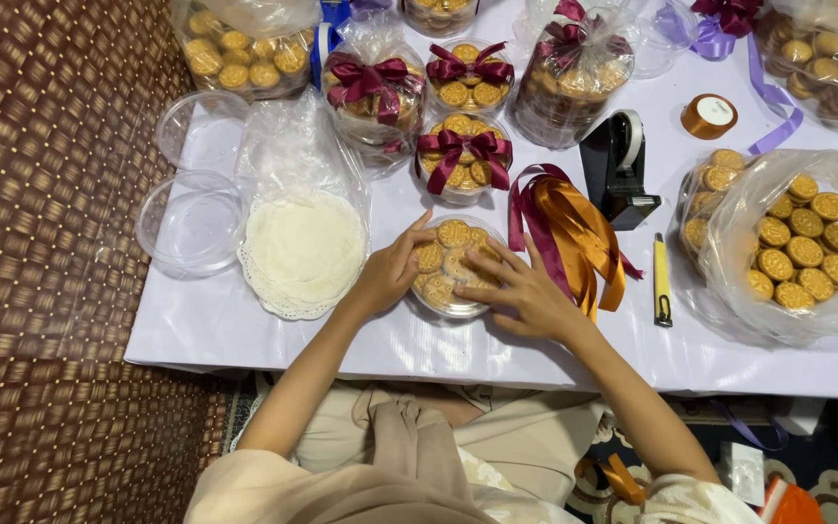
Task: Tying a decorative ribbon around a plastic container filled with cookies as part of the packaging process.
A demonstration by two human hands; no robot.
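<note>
Both hands rest on a round clear tub of cookies [450, 264] that sits on the white counter [409, 344] a little below the middle of the frame. The left hand [390, 272] cups the tub's left side, its fingers [417, 236] loosely spread and curved against the rim. The right hand [521, 291] lies over the right side, its fingers [482, 264] fanned wide across the top of the cookies; neither hand is clenched, and whether the tub has a lid under them cannot be told. Just right of the tub lies a bundle of maroon and gold ribbons [569, 228], touching the right hand's edge. Left of the tub, a stack of white paper doilies [305, 247] sits in a clear plastic bag. Further left, two empty clear lids [191, 223] lie near the counter's edge. Above the tub stand three filled tubs tied with maroon bows [463, 155]. At the upper middle a black tape dispenser [618, 165] stands, with a gold ribbon roll [709, 115] to its upper right. A yellow craft knife [662, 281] lies right of the ribbons. At the right edge, an open plastic bag of loose cookies [802, 243] spreads wide.
</note>
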